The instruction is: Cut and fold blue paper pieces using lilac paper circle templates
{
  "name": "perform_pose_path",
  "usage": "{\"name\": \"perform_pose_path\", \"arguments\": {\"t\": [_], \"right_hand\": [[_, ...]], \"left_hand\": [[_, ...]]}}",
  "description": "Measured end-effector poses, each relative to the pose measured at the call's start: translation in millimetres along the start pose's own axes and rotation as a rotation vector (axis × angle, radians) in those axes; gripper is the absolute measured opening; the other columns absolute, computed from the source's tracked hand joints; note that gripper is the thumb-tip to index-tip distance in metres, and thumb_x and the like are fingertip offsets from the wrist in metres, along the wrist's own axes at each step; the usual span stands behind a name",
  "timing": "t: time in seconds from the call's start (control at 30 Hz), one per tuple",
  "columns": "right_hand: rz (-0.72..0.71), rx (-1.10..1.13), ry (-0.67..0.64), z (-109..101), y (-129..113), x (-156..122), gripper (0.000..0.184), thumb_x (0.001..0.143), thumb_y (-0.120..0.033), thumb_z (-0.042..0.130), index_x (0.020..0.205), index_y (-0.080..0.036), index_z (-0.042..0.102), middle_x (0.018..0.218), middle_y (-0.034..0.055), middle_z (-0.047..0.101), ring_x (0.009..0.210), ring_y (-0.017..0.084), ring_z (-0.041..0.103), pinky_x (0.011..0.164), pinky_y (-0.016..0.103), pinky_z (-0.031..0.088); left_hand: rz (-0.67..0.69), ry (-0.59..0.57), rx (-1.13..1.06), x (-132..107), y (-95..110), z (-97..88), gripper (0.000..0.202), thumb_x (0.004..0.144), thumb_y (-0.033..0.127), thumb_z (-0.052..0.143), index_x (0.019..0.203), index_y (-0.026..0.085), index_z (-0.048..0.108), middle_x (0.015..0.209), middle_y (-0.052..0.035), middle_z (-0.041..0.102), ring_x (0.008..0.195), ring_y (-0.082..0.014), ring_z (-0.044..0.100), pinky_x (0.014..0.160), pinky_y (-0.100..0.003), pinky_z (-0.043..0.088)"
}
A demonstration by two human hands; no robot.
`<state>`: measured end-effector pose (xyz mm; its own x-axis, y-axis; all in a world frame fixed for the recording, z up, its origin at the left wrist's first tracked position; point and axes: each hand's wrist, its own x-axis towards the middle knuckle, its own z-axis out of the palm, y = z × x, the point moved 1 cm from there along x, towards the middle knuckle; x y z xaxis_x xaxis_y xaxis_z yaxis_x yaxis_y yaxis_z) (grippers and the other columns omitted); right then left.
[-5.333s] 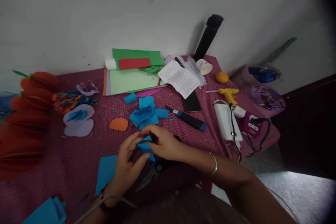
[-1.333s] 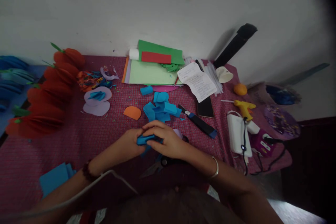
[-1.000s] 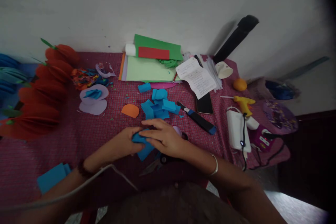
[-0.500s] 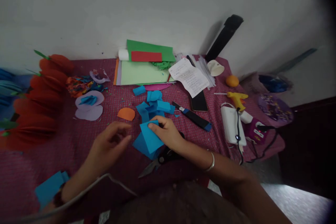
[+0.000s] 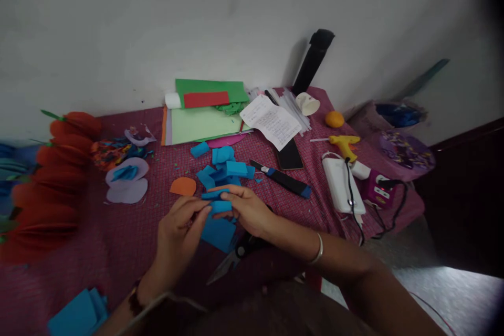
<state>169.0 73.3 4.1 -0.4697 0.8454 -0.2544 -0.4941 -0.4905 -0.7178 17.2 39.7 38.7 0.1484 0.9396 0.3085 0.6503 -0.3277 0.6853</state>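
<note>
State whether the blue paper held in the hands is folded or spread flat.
Folded: between the left hand and right hand, the blue paper shows one narrow panel in front of another. The crease itself is unclear.

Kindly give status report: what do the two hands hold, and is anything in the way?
Left-hand grip and right-hand grip: both pinching blue paper. Paper visibly folded. Scissors and blue sheet lie close by; neither seems in the way.
</note>
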Motion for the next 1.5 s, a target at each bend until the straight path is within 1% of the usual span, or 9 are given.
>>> {"name": "perform_pose_path", "arguments": {"t": [0.23,0.43,0.63,0.83,1.1,1.2,1.3,1.4,1.5], "right_hand": [[-0.036,0.023,-0.003,-0.8,1.2,1.1,0.027,0.074,-0.036,0.070,0.093,-0.018,0.073,0.093,0.0052,0.072,0.072,0.013,0.066,0.061,0.025,0.055],[-0.028,-0.024,0.018,-1.6,2.4,0.7,0.025,0.076,-0.034,0.068,0.093,-0.017,0.073,0.090,0.0055,0.071,0.073,0.014,0.067,0.063,0.027,0.054],[-0.022,-0.032,0.027,-4.9,6.0,2.8,0.025,0.075,-0.034,0.070,0.092,-0.016,0.073,0.076,0.0027,0.071,0.060,0.011,0.063,0.059,0.025,0.053],[-0.011,-0.058,0.022,-2.3,3.9,2.7,0.025,0.072,-0.036,0.071,0.088,-0.017,0.074,0.079,0.0028,0.071,0.060,0.010,0.062,0.055,0.021,0.050],[-0.011,-0.096,0.025,-3.7,2.8,2.5,0.026,0.072,-0.039,0.070,0.086,-0.017,0.074,0.080,0.0026,0.070,0.064,0.012,0.062,0.059,0.025,0.051],[-0.007,-0.098,0.015,-5.8,5.7,3.8,0.025,0.072,-0.039,0.070,0.085,-0.017,0.073,0.078,0.0022,0.069,0.063,0.011,0.061,0.061,0.026,0.052],[0.002,-0.109,0.012,-8.1,7.9,5.0,0.026,0.071,-0.040,0.071,0.083,-0.017,0.072,0.078,0.0024,0.068,0.063,0.011,0.061,0.063,0.027,0.052],[0.006,-0.132,-0.002,-10.8,5.6,4.8,0.037,0.074,-0.052,0.066,0.083,-0.016,0.071,0.075,0.0031,0.066,0.063,0.012,0.060,0.064,0.029,0.052],[-0.043,-0.316,-0.047,-12.6,-3.4,2.9,0.048,0.078,-0.061,0.057,0.082,-0.015,0.070,0.070,0.0023,0.063,0.063,0.013,0.057,0.063,0.028,0.049]], "left_hand": [[-0.170,0.064,-0.017,4.5,-6.8,4.7,0.014,0.084,0.025,0.059,0.071,0.021,0.059,0.067,0.0021,0.058,0.062,-0.0133,0.051,0.059,-0.026,0.040],[-0.154,0.094,0.020,10.0,-4.8,2.9,0.018,0.082,0.023,0.060,0.064,0.020,0.057,0.064,0.0020,0.057,0.059,-0.0127,0.049,0.057,-0.026,0.039],[-0.150,0.071,0.003,11.1,-7.4,1.9,0.018,0.082,0.023,0.061,0.065,0.019,0.058,0.063,0.0029,0.056,0.058,-0.0116,0.050,0.055,-0.024,0.038],[-0.086,0.118,-0.029,10.8,-11.1,2.8,0.018,0.079,0.022,0.064,0.062,0.019,0.058,0.060,0.0049,0.055,0.054,-0.0096,0.049,0.052,-0.022,0.037],[-0.127,0.098,-0.005,10.6,-14.2,4.2,0.019,0.078,0.023,0.064,0.060,0.019,0.057,0.058,0.0048,0.054,0.053,-0.0100,0.048,0.051,-0.022,0.037],[-0.181,0.123,-0.017,10.1,-16.2,5.5,0.012,0.077,0.023,0.065,0.069,0.018,0.058,0.061,0.0046,0.055,0.054,-0.0106,0.051,0.051,-0.022,0.038],[-0.132,0.083,-0.016,10.5,-15.5,5.8,0.007,0.079,0.024,0.063,0.075,0.018,0.061,0.068,0.0023,0.059,0.060,-0.0116,0.052,0.054,-0.023,0.039],[-0.078,0.028,-0.010,10.4,-12.7,4.2,0.017,0.083,0.023,0.057,0.067,0.018,0.059,0.067,0.0014,0.057,0.061,-0.0122,0.051,0.055,-0.024,0.038],[-0.124,-0.036,-0.052,10.4,-11.1,1.9,0.018,0.082,0.024,0.057,0.065,0.018,0.056,0.064,0.0021,0.055,0.060,-0.0123,0.050,0.056,-0.024,0.037]]}}
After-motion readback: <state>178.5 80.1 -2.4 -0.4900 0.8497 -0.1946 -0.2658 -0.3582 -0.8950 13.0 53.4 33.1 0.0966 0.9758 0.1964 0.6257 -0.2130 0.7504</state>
